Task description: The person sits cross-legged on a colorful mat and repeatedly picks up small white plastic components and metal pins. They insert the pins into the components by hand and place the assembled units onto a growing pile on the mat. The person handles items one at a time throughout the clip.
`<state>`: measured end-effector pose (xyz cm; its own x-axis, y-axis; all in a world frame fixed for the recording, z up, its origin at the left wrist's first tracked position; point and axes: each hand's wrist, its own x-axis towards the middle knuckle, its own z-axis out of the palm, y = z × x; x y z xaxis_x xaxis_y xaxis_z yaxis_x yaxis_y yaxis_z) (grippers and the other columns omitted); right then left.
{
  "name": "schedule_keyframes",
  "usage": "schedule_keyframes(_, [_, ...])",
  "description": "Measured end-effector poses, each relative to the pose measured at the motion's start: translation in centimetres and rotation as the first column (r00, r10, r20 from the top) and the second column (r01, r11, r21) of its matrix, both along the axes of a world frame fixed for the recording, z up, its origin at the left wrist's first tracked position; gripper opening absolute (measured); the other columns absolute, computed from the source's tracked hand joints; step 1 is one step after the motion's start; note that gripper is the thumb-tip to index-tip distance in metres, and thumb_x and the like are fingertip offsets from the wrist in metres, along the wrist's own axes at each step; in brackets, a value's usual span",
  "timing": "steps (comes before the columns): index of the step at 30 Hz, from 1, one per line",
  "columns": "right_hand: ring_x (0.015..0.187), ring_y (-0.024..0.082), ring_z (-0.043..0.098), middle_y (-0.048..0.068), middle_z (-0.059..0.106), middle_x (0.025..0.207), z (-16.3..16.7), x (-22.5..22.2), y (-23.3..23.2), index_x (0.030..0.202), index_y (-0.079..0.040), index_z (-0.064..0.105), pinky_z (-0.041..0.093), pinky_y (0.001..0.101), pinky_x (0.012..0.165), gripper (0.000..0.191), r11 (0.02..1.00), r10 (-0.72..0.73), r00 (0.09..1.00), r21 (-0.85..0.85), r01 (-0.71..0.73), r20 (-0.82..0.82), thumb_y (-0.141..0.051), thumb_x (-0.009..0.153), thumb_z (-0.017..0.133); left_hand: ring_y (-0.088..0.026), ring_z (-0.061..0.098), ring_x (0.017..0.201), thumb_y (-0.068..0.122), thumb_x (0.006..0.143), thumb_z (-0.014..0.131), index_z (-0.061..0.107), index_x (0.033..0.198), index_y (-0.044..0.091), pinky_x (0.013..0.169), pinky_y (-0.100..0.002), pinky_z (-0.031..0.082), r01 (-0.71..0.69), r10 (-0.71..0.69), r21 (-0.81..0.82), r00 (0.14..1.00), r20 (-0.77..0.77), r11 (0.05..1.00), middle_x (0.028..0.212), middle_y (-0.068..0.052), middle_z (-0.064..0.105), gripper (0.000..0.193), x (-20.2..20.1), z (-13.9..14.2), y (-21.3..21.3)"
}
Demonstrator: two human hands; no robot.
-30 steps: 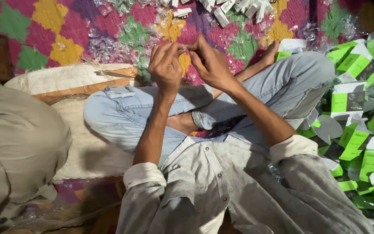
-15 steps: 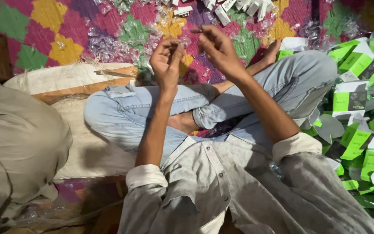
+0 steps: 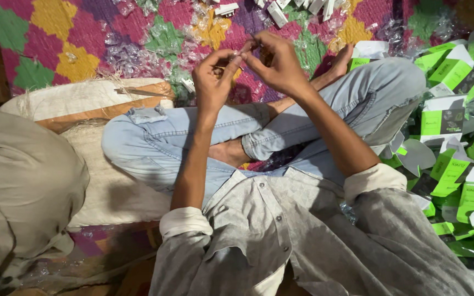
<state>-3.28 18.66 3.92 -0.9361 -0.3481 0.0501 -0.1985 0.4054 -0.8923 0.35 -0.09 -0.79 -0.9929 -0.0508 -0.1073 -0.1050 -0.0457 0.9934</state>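
Observation:
I sit cross-legged in blue jeans (image 3: pixel 357 98) on a patchwork mat. Both hands are raised above my knees with their fingertips meeting. My left hand (image 3: pixel 213 82) and my right hand (image 3: pixel 281 66) pinch a small thin piece (image 3: pixel 249 45) between thumbs and forefingers. The piece is too small to tell what it is. Grey shirt sleeves are rolled up at both elbows.
A heap of flat green-and-white cartons (image 3: pixel 451 142) lies at my right. Crumpled clear wrappers (image 3: pixel 160 44) litter the colourful mat (image 3: pixel 61 38), with small white parts (image 3: pixel 281 11) at the far edge. A woven cushion (image 3: pixel 83 104) and a beige cloth bundle (image 3: pixel 23 192) lie at my left.
My hands drew apart for a moment, the right one lifting away. Now the fingertips meet again, slightly higher and further from my body than before.

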Motion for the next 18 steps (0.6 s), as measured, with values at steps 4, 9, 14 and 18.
schedule_keyframes(4, [0.058,0.003,0.046,-0.004,0.059,0.076,-0.1,0.2,-0.5,0.106,-0.006,0.068,0.034,0.0229,0.049,0.011,0.986,0.056,0.963,-0.168,-0.011,0.265,-0.016,0.105,0.072,-0.006,0.064,0.079,0.004,0.096,0.076,0.076,0.108,-0.002,0.068,-0.022,0.050,0.003,-0.002,0.147,1.000,-0.004,0.989,0.092,-0.003,0.073,0.013,-0.1,-1.2,-0.3])
schedule_keyframes(9, [0.050,0.004,0.041,-0.004,0.054,0.070,-0.6,0.9,-1.9,0.107,-0.007,0.065,0.030,0.0217,0.040,0.012,0.822,0.151,0.832,-0.535,0.193,0.533,-0.019,0.104,0.068,-0.011,0.059,0.074,0.004,0.097,0.074,0.076,0.106,-0.004,0.069,-0.027,0.048,-0.116,0.026,0.511,0.983,0.180,0.852,0.088,-0.005,0.071,0.012,0.2,-3.1,0.1])
schedule_keyframes(14, [0.050,0.005,0.042,-0.002,0.058,0.073,-0.7,1.6,-3.1,0.108,-0.006,0.063,0.031,0.0223,0.042,0.012,0.763,0.171,0.868,-0.621,0.183,0.466,-0.018,0.108,0.064,-0.012,0.058,0.073,0.006,0.097,0.068,0.073,0.103,0.001,0.068,-0.027,0.047,-0.252,-0.053,0.770,0.936,0.347,0.586,0.087,-0.004,0.068,0.009,0.3,-3.6,0.3])
schedule_keyframes(18, [0.060,0.003,0.047,0.001,0.062,0.087,-0.3,1.9,-3.9,0.110,-0.005,0.061,0.037,0.0213,0.051,0.009,0.821,0.104,0.930,-0.558,0.120,0.353,-0.014,0.109,0.063,-0.013,0.057,0.075,0.005,0.100,0.067,0.072,0.099,0.001,0.068,-0.028,0.046,-0.217,-0.048,0.825,0.958,0.283,0.522,0.089,-0.004,0.066,0.007,0.4,-2.9,0.3])
